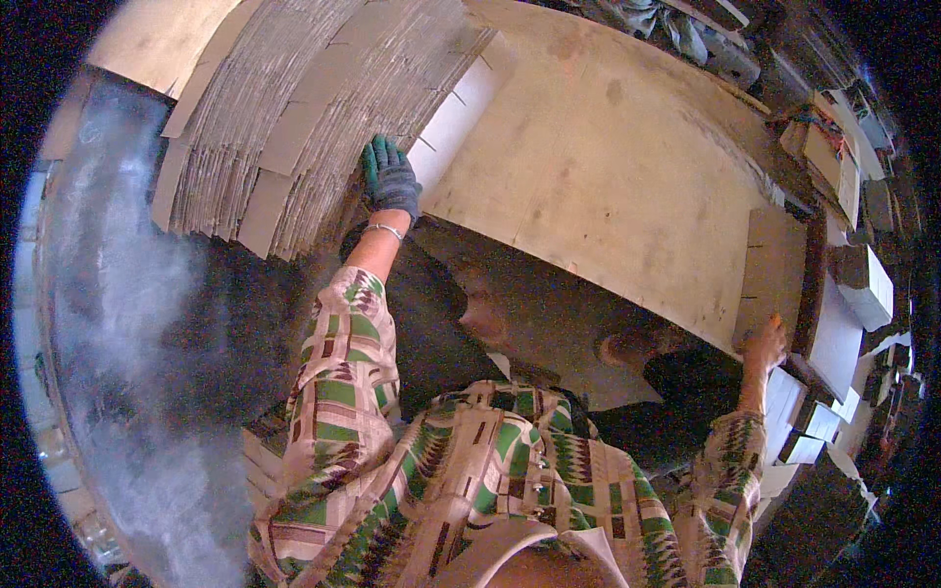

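My left hand [392, 183], in a dark grey glove with green fingertips, lies with fingers stretched out against the near right side of a large stack of brown cardboard sheets [323, 98]. The sheets stand pressed together in rows, and some have slots cut in them. Beside the glove, a pale slotted cardboard piece [453, 118] lies along the stack's right side. My bare right hand [767, 345] is closed at the near end of a brown slotted cardboard strip [770, 269], on the right end of the wooden tabletop. Part of its grip is hidden.
The wooden tabletop [608, 157] stretches between the two hands, with its near edge in front of me. White boxes [866, 284] and dark panels crowd the right side. Wrapped bundles [676, 34] lie beyond the far edge. Dusty dark floor [127, 323] shows at left.
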{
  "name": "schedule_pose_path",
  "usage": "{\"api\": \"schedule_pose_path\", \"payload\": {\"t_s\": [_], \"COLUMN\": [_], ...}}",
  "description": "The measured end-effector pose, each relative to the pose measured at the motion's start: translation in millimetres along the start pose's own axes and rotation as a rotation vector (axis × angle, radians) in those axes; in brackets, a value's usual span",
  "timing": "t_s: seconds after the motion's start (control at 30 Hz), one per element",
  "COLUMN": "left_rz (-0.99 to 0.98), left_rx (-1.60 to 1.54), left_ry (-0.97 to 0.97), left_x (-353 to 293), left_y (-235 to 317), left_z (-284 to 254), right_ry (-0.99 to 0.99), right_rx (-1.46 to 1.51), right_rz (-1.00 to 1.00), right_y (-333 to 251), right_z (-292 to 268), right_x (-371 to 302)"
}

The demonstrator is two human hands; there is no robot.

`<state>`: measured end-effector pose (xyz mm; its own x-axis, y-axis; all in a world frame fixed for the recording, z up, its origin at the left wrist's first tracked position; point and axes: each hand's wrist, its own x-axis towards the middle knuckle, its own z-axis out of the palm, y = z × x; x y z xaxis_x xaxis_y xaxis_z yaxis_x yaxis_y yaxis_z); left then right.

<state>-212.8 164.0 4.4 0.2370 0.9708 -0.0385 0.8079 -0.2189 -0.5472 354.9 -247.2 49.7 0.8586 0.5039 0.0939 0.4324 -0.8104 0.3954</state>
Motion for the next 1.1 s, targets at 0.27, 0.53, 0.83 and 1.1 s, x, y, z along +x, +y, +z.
{"api": "schedule_pose_path", "payload": {"t_s": [0.27, 0.53, 0.83, 1.1], "left_rz": [-0.148, -0.054, 0.125, 0.437], "left_rx": [-0.742, -1.233, -1.099, -1.218], "left_ry": [0.254, 0.098, 0.105, 0.011], "left_x": [11.8, -7.8, -14.6, -66.1], "left_y": [-13.0, 9.9, 73.9, 143.2], "left_z": [20.4, 12.2, -27.0, -67.9], "right_ry": [0.205, 0.072, 0.12, 0.45], "right_rx": [0.449, 0.327, 0.374, 1.061], "right_rz": [-0.095, 0.011, 0.17, -0.235], "right_y": [22.2, 4.3, 54.5, -83.4], "right_z": [-0.9, -7.1, -48.5, -66.6], "right_x": [18.9, 25.5, 26.7, -49.8]}}
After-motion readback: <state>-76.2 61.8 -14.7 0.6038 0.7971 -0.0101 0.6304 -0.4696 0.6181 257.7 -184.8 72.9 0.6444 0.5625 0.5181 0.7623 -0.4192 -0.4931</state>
